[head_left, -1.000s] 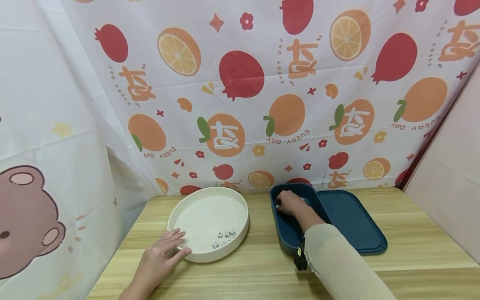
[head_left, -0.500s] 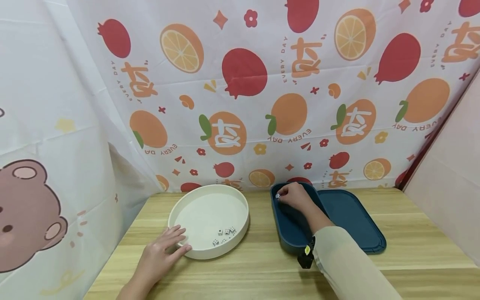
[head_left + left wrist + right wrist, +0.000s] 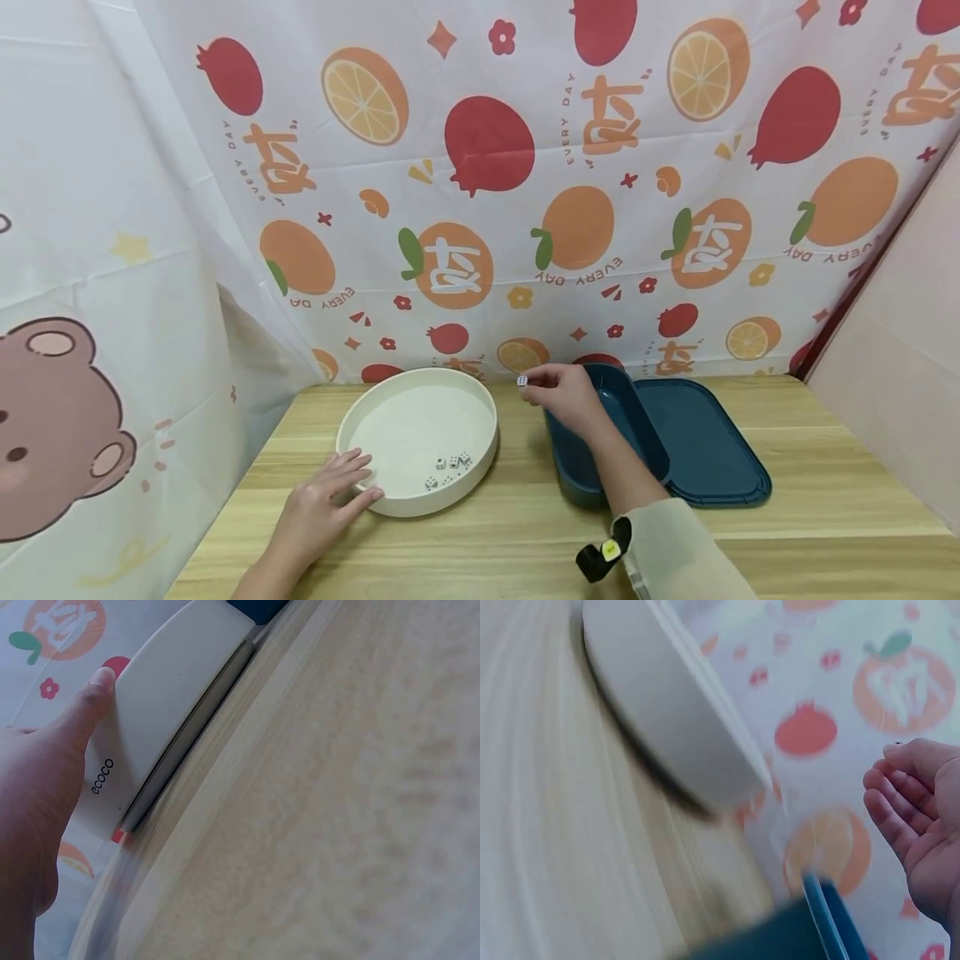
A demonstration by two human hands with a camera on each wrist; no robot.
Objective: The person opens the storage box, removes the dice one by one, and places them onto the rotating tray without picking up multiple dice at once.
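Observation:
A white die (image 3: 522,381) with dark dots is pinched between thumb and fingertips of my right hand (image 3: 566,400). That hand is raised over the left rim of a deep blue box (image 3: 573,487), on the side towards a round cream tray (image 3: 416,417). In the right wrist view the die is almost wholly hidden by the thumb of the right hand (image 3: 922,802). My left hand (image 3: 322,508) rests on the tray's left rim, fingers fairly straight. Its thumb (image 3: 94,694) lies along the tray's outer wall. Several dice (image 3: 453,463) lie inside the tray near its front right.
A flat blue lid (image 3: 712,446) lies on the wooden table (image 3: 480,550) at the box's right side. Behind the table hangs a fruit-printed cloth (image 3: 420,192). Another cloth with a bear print (image 3: 60,425) hangs at the left.
My right hand has lifted out of the blue box and shifted left with a die between its fingertips. The left hand stays at the tray's rim.

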